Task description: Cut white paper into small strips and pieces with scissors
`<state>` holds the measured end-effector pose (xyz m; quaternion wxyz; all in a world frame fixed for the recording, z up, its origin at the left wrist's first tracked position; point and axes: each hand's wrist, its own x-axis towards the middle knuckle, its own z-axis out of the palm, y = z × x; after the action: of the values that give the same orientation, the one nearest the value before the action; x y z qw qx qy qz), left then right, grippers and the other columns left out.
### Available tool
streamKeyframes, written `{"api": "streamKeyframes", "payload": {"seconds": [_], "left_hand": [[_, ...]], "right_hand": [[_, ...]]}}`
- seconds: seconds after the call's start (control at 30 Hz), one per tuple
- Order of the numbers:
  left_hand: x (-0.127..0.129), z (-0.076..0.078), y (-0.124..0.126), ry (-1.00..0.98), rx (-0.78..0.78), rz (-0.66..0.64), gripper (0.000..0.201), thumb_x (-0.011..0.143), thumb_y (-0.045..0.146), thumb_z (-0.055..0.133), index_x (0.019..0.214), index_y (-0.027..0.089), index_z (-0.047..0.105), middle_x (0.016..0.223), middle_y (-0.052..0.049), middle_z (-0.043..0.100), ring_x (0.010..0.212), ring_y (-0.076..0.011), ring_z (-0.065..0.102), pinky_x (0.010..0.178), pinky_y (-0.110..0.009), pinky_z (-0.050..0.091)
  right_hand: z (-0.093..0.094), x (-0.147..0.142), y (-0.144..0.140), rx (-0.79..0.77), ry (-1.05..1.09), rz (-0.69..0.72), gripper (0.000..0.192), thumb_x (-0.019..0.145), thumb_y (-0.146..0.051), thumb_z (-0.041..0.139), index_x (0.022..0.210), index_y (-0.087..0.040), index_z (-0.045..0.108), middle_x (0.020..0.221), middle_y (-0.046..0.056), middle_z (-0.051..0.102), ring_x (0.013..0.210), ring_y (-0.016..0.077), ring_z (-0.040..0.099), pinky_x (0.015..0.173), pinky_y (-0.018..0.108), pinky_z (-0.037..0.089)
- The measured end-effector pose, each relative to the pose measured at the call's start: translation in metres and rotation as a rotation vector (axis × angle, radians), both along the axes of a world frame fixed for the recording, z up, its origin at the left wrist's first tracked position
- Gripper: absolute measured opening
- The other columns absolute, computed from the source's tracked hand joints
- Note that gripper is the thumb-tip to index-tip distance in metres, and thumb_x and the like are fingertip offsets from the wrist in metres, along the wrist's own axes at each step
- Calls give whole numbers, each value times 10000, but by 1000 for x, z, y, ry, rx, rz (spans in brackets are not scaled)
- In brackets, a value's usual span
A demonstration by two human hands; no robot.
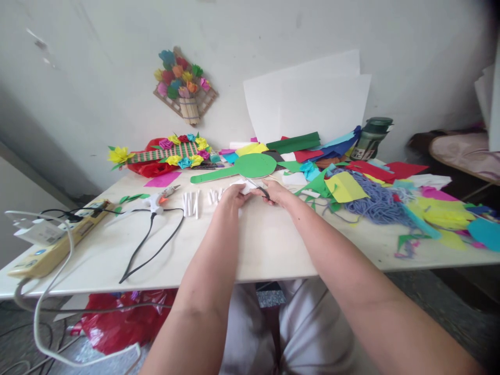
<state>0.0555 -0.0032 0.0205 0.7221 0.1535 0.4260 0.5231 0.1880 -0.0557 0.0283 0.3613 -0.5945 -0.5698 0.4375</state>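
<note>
My right hand [274, 192] is closed around a pair of scissors [263, 191] with dark handles, their blades pointing up and to the left. In my left hand [235, 195] is a small piece of white paper [247, 186], gripped close to the blades. Whether the blades touch the paper is too small to tell. Just beyond both hands lies a green paddle-shaped cutout [254, 165] with a long handle toward the left. Several short white rolls [191, 204] lie left of my left hand.
A glue gun [155, 202] and its black cord lie at left, near a power strip [58, 245]. Coloured paper scraps [346, 187] and blue yarn [377, 198] cover the right side. A flower-decorated craft [164, 155] and a dark bottle [373, 138] stand at the back.
</note>
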Motion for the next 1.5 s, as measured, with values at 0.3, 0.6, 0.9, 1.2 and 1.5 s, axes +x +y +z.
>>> {"api": "streamKeyframes", "payload": {"seconds": [0.3,0.6,0.9,1.2,1.5], "left_hand": [[3,9,-7,91,-25,-66,280,733,-33,411,919,148,517,831,-63,591,824,-203,620,647,-332,560],[2,9,-7,84,-38,-83,321,737,-27,418,964,175,519,850,-62,602,811,-203,632,630,-314,558],[2,7,-8,64,11,-105,286,718,-36,433,905,149,544,853,-95,614,877,-229,629,700,-325,547],[1,7,-9,54,20,-115,297,720,-29,411,936,125,544,805,-101,618,831,-237,638,680,-348,551],[2,2,-6,50,42,-86,281,719,-40,410,895,143,530,826,-85,618,829,-224,627,699,-389,547]], "right_hand": [[-2,1,4,-33,20,15,754,685,-408,684,1282,-91,350,408,-105,381,319,48,299,298,148,203],[-2,1,4,-36,-18,17,733,677,-467,681,1250,-123,380,426,-103,386,318,36,307,318,144,216],[-6,3,8,-13,-28,34,697,657,-499,684,1193,-133,431,433,-95,393,327,44,326,317,147,227],[-5,3,5,13,-64,36,606,677,-496,668,1125,-136,477,418,-90,398,313,43,322,315,150,217],[-2,3,4,14,-70,41,626,674,-510,666,1151,-153,474,404,-94,406,309,46,329,315,149,214]]}}
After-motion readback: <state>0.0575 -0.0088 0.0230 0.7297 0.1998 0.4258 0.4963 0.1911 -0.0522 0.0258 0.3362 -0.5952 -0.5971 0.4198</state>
